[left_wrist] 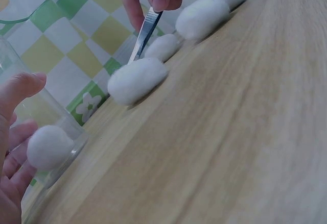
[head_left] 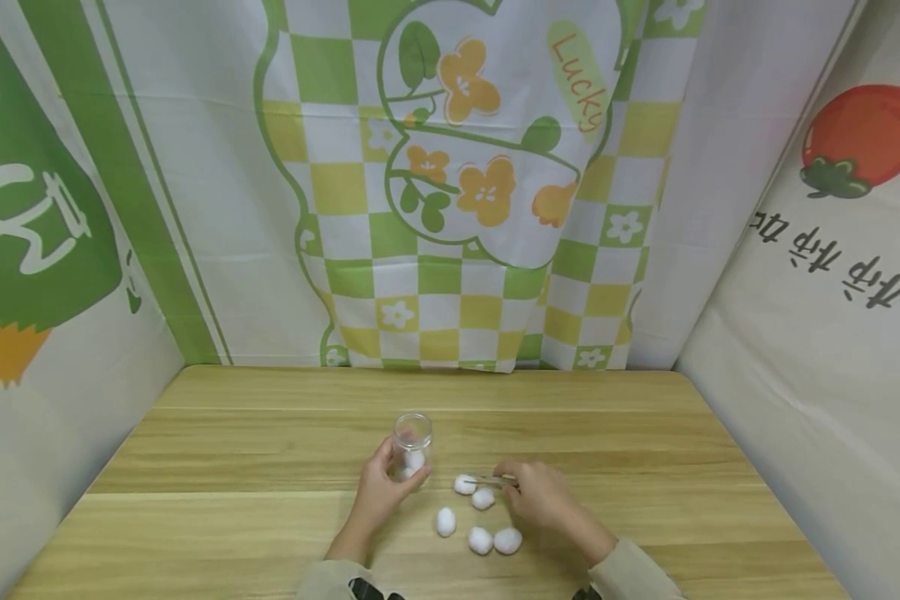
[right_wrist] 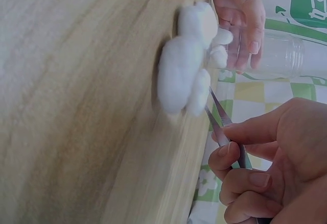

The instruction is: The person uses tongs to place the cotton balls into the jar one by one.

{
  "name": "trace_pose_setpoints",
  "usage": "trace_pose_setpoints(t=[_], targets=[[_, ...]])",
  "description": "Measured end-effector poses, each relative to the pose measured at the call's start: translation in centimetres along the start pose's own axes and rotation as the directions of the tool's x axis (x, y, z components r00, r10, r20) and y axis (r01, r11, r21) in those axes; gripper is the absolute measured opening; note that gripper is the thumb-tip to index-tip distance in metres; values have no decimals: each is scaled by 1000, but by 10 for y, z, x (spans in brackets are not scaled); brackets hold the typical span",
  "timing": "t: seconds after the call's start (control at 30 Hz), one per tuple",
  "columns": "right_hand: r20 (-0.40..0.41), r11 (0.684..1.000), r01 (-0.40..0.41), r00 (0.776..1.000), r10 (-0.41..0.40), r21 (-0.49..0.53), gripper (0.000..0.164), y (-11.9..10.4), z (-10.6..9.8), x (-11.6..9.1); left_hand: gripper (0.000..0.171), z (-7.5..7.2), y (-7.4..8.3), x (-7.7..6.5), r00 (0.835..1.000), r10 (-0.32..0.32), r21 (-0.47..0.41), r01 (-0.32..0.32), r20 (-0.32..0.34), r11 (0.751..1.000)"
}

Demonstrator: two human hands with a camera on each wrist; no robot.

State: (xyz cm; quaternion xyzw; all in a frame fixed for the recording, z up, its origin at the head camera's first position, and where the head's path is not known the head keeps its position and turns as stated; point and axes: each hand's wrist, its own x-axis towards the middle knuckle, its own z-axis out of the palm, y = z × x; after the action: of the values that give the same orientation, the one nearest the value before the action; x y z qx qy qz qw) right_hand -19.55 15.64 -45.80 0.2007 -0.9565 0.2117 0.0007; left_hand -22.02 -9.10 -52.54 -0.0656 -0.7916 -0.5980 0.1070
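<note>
My left hand [head_left: 377, 487] holds a clear glass jar [head_left: 414, 427] upright on the table, fingers and thumb around its sides. White cotton balls [head_left: 414, 460] show through the lower part of the glass. In my right hand [head_left: 546, 498] I pinch metal tweezers [left_wrist: 145, 32] between thumb and fingers. Their tips reach a cotton ball [head_left: 465, 484] just right of the jar; the two arms stand slightly apart in the right wrist view. Another cotton ball [head_left: 483, 499] lies close beside that one.
Nearer to me on the wooden table [head_left: 270, 550] lie more cotton balls: one at the left [head_left: 446, 522] and a close pair, a left ball [head_left: 481, 540] and a right ball [head_left: 507, 540]. A checked, printed curtain [head_left: 450, 317] hangs behind the far edge.
</note>
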Motion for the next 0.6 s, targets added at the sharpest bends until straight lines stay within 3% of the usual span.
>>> trace_pose_setpoints(t=[0.4, 0.6], targets=[[15, 1000, -12, 1000, 12, 16, 21, 0, 3, -1, 61, 0, 1, -1, 1000, 11, -12, -11, 0, 1000], [-8, 999, -29, 1000, 29, -28, 19, -2, 6, -1, 62, 0, 2, -1, 1000, 7, -12, -7, 3, 1000]])
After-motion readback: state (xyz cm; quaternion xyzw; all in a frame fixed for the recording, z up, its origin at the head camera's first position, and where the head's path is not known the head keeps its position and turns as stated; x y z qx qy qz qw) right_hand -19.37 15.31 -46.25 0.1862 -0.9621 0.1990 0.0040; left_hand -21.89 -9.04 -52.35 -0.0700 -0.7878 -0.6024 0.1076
